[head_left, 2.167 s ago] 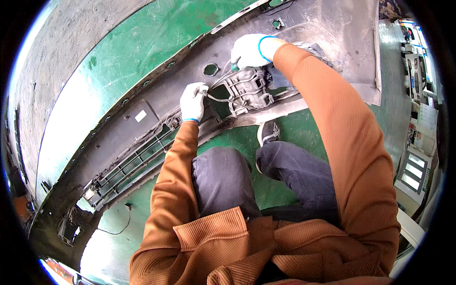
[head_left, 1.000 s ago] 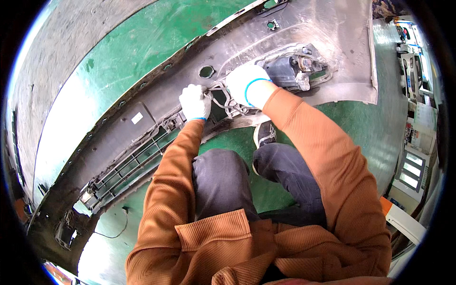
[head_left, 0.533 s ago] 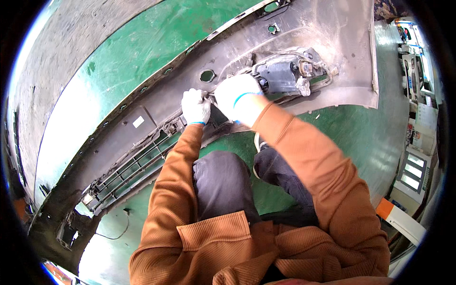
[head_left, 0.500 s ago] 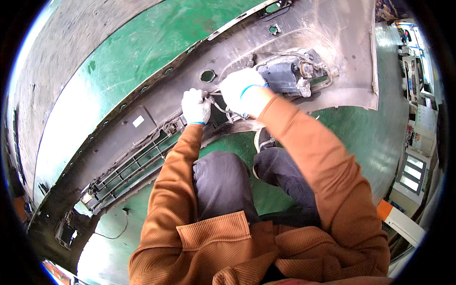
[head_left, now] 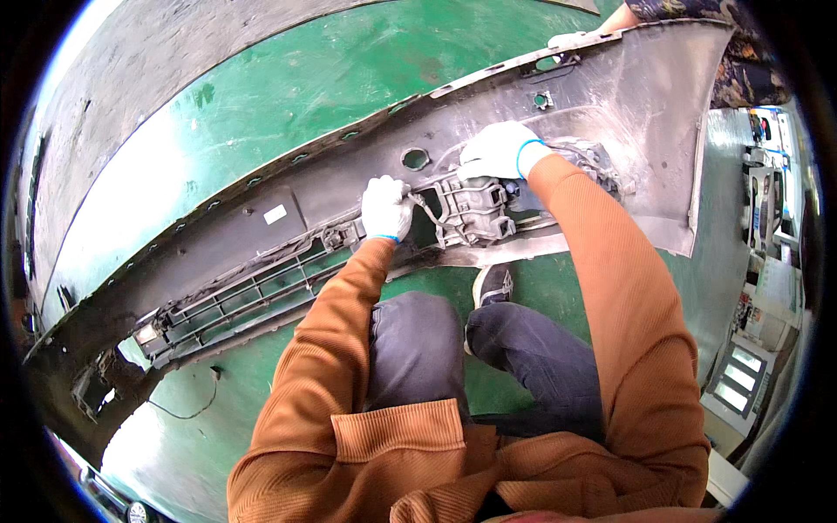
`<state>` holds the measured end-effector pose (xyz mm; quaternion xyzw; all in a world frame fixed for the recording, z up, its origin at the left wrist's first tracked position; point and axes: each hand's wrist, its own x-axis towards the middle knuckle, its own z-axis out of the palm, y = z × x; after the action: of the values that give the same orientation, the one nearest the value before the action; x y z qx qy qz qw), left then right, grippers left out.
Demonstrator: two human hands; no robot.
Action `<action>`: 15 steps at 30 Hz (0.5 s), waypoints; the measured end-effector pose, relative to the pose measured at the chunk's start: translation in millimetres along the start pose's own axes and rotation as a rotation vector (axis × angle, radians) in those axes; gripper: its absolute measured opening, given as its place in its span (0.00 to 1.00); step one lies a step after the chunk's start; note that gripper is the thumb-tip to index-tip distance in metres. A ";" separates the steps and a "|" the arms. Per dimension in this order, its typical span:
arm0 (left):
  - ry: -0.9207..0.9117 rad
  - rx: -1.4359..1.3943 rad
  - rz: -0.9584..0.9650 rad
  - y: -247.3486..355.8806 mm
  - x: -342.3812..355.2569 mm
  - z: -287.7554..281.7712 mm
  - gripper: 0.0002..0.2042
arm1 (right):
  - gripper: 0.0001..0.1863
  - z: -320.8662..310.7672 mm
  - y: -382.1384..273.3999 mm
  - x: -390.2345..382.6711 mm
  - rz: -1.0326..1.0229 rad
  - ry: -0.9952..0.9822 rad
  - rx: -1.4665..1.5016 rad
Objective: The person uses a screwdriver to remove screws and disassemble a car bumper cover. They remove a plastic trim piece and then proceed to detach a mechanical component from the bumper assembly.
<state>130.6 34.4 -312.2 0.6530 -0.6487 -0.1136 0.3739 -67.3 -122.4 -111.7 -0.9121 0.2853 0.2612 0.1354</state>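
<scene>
A car bumper cover lies across the floor with its grey inner side up. My left hand, in a white glove, is closed around a wiring cable beside a rectangular opening in the bumper. The cable runs to a grey plastic lamp housing, tilted up out of its seat. My right hand, also gloved, has its fingers bent over the housing's upper edge and grips it; its fingertips are partly hidden. A slatted grille stays in the bumper left of my left hand.
At the far right a person's gloved hand rests on the bumper's edge, beside a camouflage-patterned garment. My shoe is close to the near edge. A loose cable hangs onto the green floor at lower left.
My right hand has shifted right onto the lamp housing, which is now turned over toward the left. The bumper appears lower and farther right in view. Another person's gloved hand has come into sight.
</scene>
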 end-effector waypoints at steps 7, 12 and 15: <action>-0.005 -0.018 -0.033 0.6 -0.8 0.4 0.09 | 0.27 -12.3 -24.6 0.4 0.048 -0.052 -0.041; 0.014 -0.049 -0.018 -1.7 -0.4 0.3 0.08 | 0.22 -11.3 -80.3 -7.1 0.174 -0.031 -0.056; 0.030 -0.068 0.002 -2.6 -0.8 2.0 0.07 | 0.16 -23.4 -114.0 -4.2 0.284 -0.053 -0.056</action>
<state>131.2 34.2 -315.5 0.6411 -0.6393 -0.1252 0.4057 6.6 -38.5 -78.9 -0.8588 0.4007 0.3094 0.0792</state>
